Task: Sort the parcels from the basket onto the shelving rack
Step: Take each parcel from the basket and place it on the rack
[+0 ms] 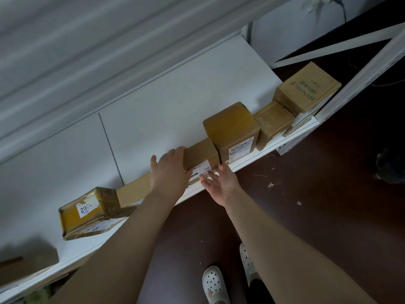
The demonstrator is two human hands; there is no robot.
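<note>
Both of the person's arms reach to the white shelf of the rack, where a row of cardboard parcels lines the front edge. The left hand lies flat, fingers spread, on top of a long brown parcel. The right hand is open, its fingertips touching the label on that parcel's front face. A taller taped box stands just beside it.
</note>
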